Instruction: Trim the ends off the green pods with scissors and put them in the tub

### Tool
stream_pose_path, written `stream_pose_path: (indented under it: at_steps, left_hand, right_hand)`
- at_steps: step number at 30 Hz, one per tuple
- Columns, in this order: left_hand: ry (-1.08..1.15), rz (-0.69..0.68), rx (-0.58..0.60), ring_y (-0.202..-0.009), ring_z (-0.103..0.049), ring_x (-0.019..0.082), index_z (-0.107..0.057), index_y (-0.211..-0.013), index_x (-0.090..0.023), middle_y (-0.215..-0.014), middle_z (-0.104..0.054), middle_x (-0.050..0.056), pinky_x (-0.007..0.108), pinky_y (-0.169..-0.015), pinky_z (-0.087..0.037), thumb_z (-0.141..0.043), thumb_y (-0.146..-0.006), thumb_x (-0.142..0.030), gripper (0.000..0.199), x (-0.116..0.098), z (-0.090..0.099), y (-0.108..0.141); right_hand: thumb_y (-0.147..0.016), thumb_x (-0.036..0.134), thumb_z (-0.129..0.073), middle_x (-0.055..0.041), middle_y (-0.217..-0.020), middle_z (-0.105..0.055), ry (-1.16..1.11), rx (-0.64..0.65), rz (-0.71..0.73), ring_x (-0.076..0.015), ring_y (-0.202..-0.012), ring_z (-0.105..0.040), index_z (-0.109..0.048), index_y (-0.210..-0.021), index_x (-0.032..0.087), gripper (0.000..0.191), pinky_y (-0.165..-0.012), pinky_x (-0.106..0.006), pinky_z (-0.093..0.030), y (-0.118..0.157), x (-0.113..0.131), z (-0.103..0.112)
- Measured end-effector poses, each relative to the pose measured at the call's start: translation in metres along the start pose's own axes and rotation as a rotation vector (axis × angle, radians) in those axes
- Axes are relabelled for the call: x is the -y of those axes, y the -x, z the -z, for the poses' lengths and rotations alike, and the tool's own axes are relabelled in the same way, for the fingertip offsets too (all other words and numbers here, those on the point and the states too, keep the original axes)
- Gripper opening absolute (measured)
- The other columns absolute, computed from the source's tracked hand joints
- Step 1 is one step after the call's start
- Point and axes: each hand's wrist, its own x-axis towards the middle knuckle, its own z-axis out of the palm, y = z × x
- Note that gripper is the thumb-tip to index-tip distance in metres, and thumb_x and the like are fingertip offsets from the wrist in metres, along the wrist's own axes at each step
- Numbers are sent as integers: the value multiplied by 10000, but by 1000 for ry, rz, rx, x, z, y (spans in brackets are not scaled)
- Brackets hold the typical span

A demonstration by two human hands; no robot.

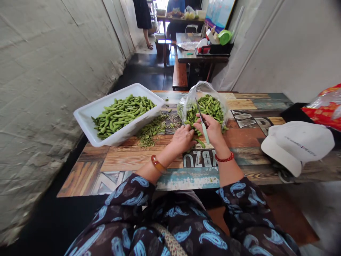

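My right hand (211, 129) is closed around the pale green handle of a small knife (205, 133); its thin blade points up and away from me. Beside it, my left hand (182, 138) has its fingers curled down among green edamame pods at the mouth of a clear plastic bag; what they grip is hidden. Many edamame pods (210, 106) fill the plastic bag (195, 90). A few loose pods (199, 143) lie on the table just below my hands. To the left, a white plastic tub (87, 121) holds a heap of edamame pods (125, 112).
Green trimmings (149, 133) lie between tub and bag on the patterned wooden table (133, 158). A white cap (298, 144) and a red package (325, 106) sit at the right. Beyond are another table (183, 49), a bench (180, 73) and two partly visible people.
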Motion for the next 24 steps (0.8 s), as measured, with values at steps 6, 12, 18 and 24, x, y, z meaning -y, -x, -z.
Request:
stream_pose_path:
  at_steps: [6,12,18,24]
  left_hand:
    - [50,-8,27,-1065,-556,277,-655,-1022,-158,-1111,-601,147,415,-952,-437,-535,-886,-200,186,11,-1,9]
    - [383,154,-85,-848,-571,209,-628,-870,-178,-888,-620,69,343,-794,-458,-580,-813,-172,75,31,6,22]
    - [1418,382,-184,-655,-553,112,-617,-867,-137,-789,-671,36,224,-589,-401,-701,-753,-287,206,35,13,16]
    - [1993,598,-202,-652,-610,98,-601,-930,-123,-870,-722,83,195,-561,-444,-733,-705,-168,265,44,16,26]
  right_hand:
    - [-839,489,-672,-60,-901,-671,1,39,14,-199,-835,-634,-678,-1153,186,436,-792,-328,-530,2,8,-8]
    - [-824,480,-696,-61,-884,-684,24,78,47,-208,-835,-641,-694,-1126,187,420,-825,-351,-522,4,12,-12]
    - [-814,495,-694,-52,-897,-679,-39,53,-47,-184,-818,-635,-677,-1158,169,474,-754,-304,-524,2,5,-5]
    - [-816,486,-693,-52,-907,-687,-56,97,-70,-176,-794,-630,-675,-1166,186,461,-697,-286,-519,5,7,-8]
